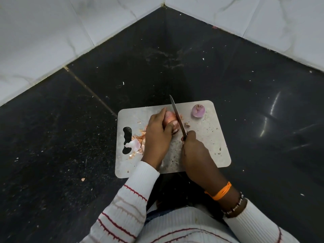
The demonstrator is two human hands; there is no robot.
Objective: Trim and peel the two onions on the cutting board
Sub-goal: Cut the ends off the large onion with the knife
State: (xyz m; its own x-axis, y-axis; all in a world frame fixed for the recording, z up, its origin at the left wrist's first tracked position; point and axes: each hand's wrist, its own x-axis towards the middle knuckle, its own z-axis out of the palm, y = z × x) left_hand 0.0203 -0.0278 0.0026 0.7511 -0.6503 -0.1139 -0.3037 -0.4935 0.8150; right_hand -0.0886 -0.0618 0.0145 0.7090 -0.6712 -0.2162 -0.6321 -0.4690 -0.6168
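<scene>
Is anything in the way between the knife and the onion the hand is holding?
Nothing visible is. The knife, held by the right hand, lies right against the unpeeled onion that the left hand grips. The thumb sits close beside the blade. The peeled onion rests apart, at the cutting board's far corner.

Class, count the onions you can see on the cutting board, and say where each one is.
2. One onion is held by the left hand at the knife; the other onion, already peeled, sits at the board's far right corner.
</scene>
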